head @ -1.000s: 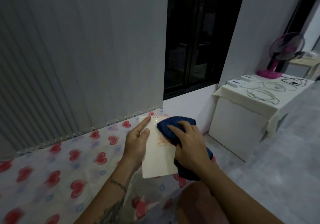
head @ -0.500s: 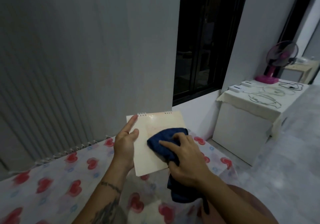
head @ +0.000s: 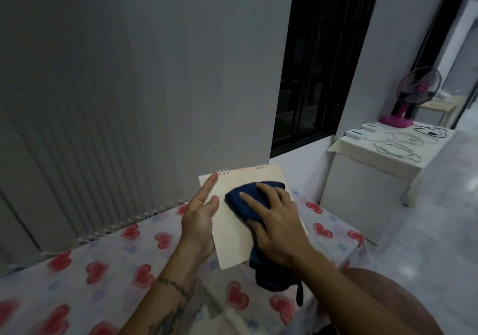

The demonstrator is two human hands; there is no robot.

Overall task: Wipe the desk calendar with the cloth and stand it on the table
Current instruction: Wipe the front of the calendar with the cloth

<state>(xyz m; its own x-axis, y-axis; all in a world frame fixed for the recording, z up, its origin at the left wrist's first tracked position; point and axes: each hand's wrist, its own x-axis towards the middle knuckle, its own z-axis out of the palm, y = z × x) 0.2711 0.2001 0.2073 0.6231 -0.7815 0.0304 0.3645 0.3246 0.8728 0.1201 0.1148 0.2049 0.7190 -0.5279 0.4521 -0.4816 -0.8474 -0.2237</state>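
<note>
A cream spiral-bound desk calendar (head: 232,233) is held tilted in the air above the table. My left hand (head: 200,221) grips its left edge, with the index finger stretched up toward the wire binding. My right hand (head: 278,221) presses a dark blue cloth (head: 245,200) flat against the calendar's face. Part of the cloth hangs down below my right wrist. The table (head: 103,270) under my hands wears a white cover printed with red hearts.
Grey vertical blinds (head: 116,102) hang right behind the table. A dark window (head: 323,63) lies beyond them. To the right stands a white cabinet (head: 367,192) with a pink fan (head: 406,102), cables and small white boxes on top. Pale floor lies at the far right.
The calendar has risen off the table and turned more upright. My right hand has slid the cloth across its face, from the upper right toward the middle.
</note>
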